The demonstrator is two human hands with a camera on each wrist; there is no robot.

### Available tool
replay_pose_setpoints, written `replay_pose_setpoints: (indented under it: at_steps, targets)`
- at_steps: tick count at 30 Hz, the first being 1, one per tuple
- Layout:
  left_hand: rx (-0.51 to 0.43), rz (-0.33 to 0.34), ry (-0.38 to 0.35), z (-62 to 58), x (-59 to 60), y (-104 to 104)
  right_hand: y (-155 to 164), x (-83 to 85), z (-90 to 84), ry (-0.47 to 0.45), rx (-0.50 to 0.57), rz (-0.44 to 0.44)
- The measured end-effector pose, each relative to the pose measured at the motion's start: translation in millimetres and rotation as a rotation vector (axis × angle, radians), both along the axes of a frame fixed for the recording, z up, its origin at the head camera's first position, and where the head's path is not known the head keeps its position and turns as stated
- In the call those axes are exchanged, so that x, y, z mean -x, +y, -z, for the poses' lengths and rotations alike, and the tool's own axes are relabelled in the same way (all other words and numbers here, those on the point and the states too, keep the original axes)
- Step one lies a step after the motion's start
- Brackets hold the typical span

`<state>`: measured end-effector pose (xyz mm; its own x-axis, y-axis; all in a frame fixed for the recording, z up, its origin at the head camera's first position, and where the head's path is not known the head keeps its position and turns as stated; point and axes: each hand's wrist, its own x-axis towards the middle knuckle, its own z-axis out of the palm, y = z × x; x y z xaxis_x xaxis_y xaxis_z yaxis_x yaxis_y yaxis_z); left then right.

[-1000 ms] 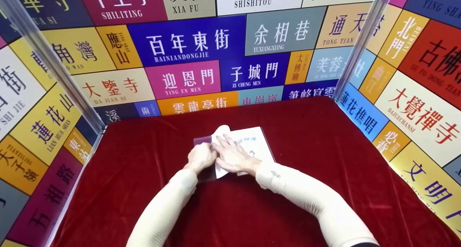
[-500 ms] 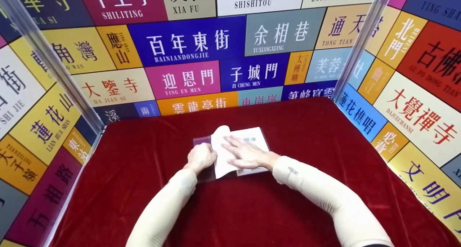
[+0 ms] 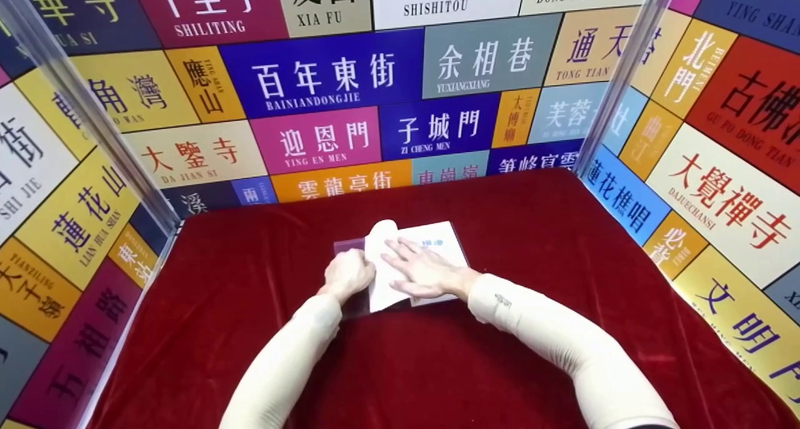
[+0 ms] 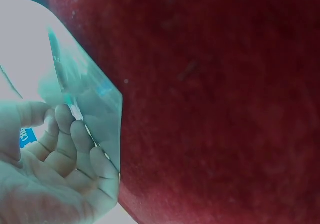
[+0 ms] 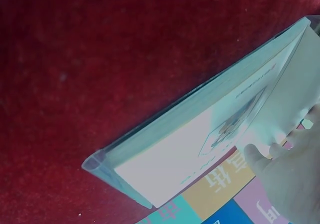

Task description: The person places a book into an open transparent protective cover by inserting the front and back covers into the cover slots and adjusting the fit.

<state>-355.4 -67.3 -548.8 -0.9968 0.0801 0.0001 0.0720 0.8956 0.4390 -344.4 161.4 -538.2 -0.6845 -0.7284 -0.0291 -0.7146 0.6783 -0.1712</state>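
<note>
Left hand (image 3: 351,274) pinches clear plastic cover (image 3: 347,247) (fingers curled), right hand (image 3: 425,271) pressed flat, fingers spread, on white book (image 3: 440,238) lying mid red tablecloth (image 3: 531,241).

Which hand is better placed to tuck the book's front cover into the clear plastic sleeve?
Probably the right hand: it lies flat on the book beside the lifted cover. The left hand already pinches the clear sleeve at the book's left edge.

book (image 3: 431,247) on table (image 3: 531,241), centre
</note>
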Motion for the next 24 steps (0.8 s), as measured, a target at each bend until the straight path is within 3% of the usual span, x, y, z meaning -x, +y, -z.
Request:
replay_pose_setpoints:
  at_steps: [9, 17, 18, 24]
  targets:
    - [0.037, -0.009, 0.007, 1.0, -0.8, 4.0, -5.6, -5.6, 0.4, 0.028, -0.052, 0.051]
    - [0.049, -0.009, 0.008, 5.1, 1.2, 7.5, -5.6, -9.2, 12.2, 0.021, -0.102, 0.068]
    - [0.047, 0.001, 0.029, 10.5, 4.7, 5.1, -5.8, -9.4, 13.1, 0.023, -0.099, 0.066]
    - [0.053, -0.003, 0.036, 10.1, 3.9, 5.5, -9.2, -8.9, 16.2, 0.046, -0.068, 0.055]
